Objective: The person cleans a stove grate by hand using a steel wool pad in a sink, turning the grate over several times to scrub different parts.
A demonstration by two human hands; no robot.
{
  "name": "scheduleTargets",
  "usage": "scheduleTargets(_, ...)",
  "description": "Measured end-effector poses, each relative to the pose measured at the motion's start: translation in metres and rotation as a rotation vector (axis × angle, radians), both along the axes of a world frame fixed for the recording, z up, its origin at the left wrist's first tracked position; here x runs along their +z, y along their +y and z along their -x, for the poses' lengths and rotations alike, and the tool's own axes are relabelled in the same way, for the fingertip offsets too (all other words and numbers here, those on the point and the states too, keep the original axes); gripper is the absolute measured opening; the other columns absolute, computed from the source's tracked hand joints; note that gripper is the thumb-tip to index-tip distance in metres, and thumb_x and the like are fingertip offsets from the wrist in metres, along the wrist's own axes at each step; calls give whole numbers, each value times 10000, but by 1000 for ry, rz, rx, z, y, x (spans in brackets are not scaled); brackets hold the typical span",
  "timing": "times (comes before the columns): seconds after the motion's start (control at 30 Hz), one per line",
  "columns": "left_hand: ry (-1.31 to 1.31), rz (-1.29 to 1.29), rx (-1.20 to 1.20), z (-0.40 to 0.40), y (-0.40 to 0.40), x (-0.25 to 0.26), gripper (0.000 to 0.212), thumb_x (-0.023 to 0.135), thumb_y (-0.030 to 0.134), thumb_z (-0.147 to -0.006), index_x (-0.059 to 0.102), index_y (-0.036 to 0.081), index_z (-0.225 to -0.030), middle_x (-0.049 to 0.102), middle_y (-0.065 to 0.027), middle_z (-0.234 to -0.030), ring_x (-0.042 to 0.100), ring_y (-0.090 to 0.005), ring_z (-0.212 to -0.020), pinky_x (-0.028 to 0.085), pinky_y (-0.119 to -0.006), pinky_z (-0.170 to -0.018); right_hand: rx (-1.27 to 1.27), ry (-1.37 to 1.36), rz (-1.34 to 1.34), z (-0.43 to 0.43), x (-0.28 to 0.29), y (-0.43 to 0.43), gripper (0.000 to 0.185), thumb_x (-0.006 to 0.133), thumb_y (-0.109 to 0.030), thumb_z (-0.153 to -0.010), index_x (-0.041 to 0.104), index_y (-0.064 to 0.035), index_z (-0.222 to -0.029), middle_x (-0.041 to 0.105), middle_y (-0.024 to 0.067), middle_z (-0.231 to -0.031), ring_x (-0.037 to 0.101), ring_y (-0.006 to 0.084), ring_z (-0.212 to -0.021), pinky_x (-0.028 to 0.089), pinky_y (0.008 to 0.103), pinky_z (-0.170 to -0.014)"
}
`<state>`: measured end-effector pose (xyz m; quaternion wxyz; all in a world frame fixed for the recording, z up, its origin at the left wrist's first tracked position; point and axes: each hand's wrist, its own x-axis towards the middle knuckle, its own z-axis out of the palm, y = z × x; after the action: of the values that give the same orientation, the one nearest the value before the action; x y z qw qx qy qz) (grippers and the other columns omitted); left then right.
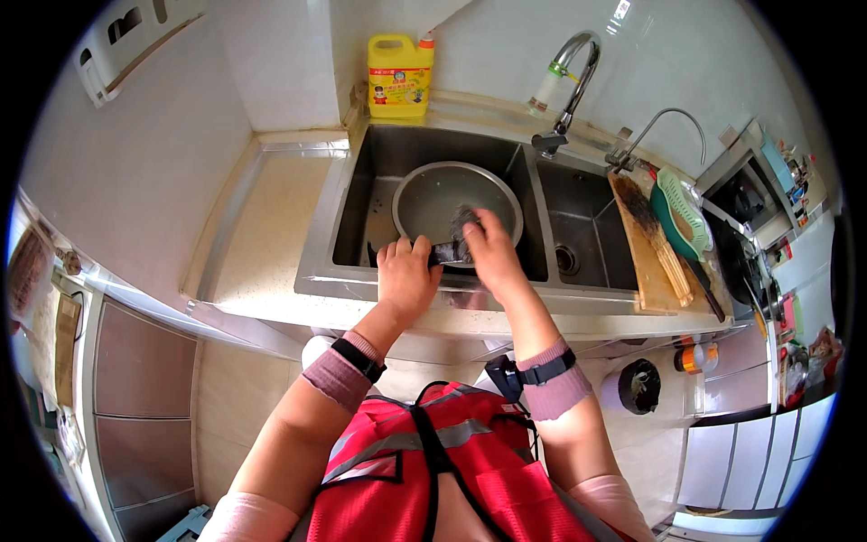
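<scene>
My left hand (410, 274) grips a dark, flat object (445, 254) over the front of the sink; the hand hides much of it and I cannot tell its kind. A grey steel wool scourer (464, 220) is in my right hand (493, 251), pressed against or close to the object's right end. Under both hands, a round metal basin (516, 196) holding cloudy water (440, 196) sits in the left bowl of a double steel sink (318, 254).
Behind the sink stand a yellow detergent jug (399, 88) and a curved faucet (582, 61). Right of the right bowl (582, 217), a cutting board (640, 257) carries a bristle brush (653, 237) and a knife (708, 291). A green colander (681, 203) is beside them. A bin (637, 387) stands on the floor.
</scene>
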<state>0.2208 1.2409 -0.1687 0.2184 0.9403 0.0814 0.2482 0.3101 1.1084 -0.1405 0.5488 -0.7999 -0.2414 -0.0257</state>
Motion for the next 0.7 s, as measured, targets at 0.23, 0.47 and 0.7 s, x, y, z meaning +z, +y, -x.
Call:
scheduleTargets(0.23,8,-43,8,-5,0,-2,282,684,192,-774,546,59,-981,583,-182,-956,564,-378,-989,411,-492,-901,-77,332,-210,-12,11,-7,318,485,-216,-1014,555,9,-1228,642,93,-1087,580,161,-985,449,290,-890)
scheduleTargets(0.47,48,-29,12,-5,-1,-1,291,684,197,-774,550,56,-990,589,-189,-974,561,-380,-1011,409,-489,-919,-105,144,-51,-15,-3,-5,312,511,-189,-1000,549,21,-1226,673,147,-1038,607,195,-949,460,308,-886)
scheduleTargets(0.7,53,-20,19,-4,-2,0,300,680,191,-773,555,48,-1006,585,-195,-975,559,-380,-1014,408,-491,-919,70,-27,-31,3,-12,-12,438,621,-250,-927,506,-5,-1271,653,207,-1088,622,361,-1056,485,386,-894)
